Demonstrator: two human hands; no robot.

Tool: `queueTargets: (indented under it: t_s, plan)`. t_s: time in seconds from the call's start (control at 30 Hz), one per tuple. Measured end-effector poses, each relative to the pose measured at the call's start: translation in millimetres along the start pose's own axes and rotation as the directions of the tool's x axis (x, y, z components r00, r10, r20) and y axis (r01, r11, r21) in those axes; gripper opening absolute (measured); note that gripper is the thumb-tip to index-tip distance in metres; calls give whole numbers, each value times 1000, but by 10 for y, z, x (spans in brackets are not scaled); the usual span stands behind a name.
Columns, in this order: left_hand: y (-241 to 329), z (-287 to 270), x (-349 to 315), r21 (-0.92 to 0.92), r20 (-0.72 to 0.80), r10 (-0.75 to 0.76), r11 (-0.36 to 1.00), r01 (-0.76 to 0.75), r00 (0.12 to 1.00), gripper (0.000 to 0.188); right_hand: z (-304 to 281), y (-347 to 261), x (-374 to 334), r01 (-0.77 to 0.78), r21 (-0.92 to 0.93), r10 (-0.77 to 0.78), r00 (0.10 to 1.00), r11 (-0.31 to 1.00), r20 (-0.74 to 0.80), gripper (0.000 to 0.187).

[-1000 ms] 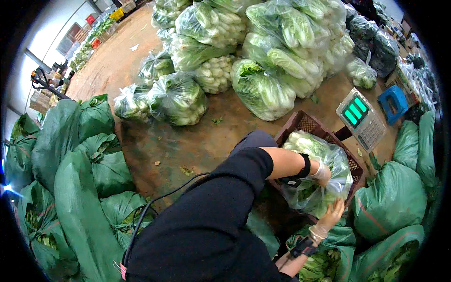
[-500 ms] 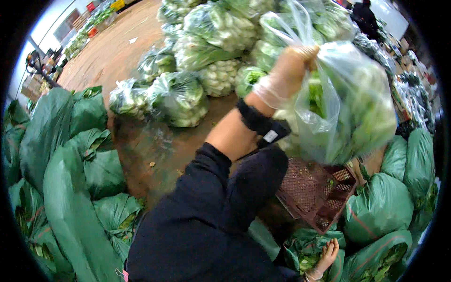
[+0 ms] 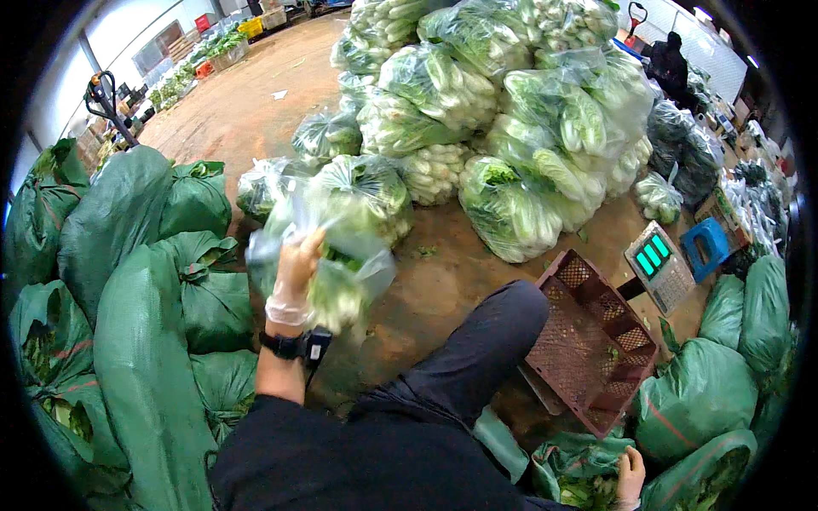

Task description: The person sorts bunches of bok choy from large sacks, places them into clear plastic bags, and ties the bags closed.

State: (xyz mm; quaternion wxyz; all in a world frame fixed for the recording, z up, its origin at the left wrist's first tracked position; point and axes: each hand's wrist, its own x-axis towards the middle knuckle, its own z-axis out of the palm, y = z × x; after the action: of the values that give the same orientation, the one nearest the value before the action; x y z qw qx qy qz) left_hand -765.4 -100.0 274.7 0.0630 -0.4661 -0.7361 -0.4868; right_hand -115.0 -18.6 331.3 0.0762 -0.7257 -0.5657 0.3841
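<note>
My left hand (image 3: 300,260), in a thin clear glove with a black band at the wrist, grips the gathered neck of a clear plastic bag of leafy vegetables (image 3: 345,289). The bag hangs over the floor at centre left, blurred by motion, and overlaps the bagged greens behind it. At the bottom right, my right hand (image 3: 630,473) has its fingers curled at the rim of an open green sack (image 3: 579,456), where pale green leaves show. Between my bent knee and the green sacks on the right lies a brown plastic crate (image 3: 588,341), with a few leaf scraps in it.
Clear bags of cabbage and other greens (image 3: 520,153) are piled ahead. Full green sacks crowd the left (image 3: 141,358) and right (image 3: 699,400). A scale with a lit display (image 3: 660,264) stands beside a blue stool (image 3: 705,247). Another person in dark clothes (image 3: 669,68) is at the far right.
My left hand has swung the bag from the upper right to centre left and lower. The scale and blue stool have come into sight. My right hand remains by the green sack.
</note>
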Motion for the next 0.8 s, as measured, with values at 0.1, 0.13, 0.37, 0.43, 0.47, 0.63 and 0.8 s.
queueTargets:
  t_s: [0.1, 0.13, 0.37, 0.43, 0.47, 0.63, 0.8]
  plan:
    - [-508, -244, -456, -452, 86, -793, 509, 732, 604, 30, -8, 92, 198, 36, -15, -35, 999, 999, 31, 34]
    - [-793, -291, -583, -476, 9, -901, 378, 794, 435, 31, 7, 258, 371, 66, -2, -66, 996, 998, 53, 32]
    - [-2598, -426, -1040, -598, -96, -833, 486, 637, 545, 31, 4, 884, 1136, 13, 110, -10, 1000, 994, -29, 28]
    - [-2741, 76, -690, -684, -57, -855, 410, 604, 516, 31, -118, 934, 1036, 22, 178, -6, 996, 984, -93, 28]
    - [-2977, -2, -507, -784, 28, -873, 282, 553, 486, 34, -81, 807, 1030, 12, 145, -1, 997, 989, -75, 27]
    - [-3611, 437, 198, -736, -53, -914, 307, 603, 401, 47, -88, 417, 632, 9, 319, 27, 994, 948, -108, 32]
    - [-3611, 333, 480, 338, -62, -788, 561, 756, 613, 58, 212, 1110, 692, -60, 387, 82, 996, 920, -39, 35]
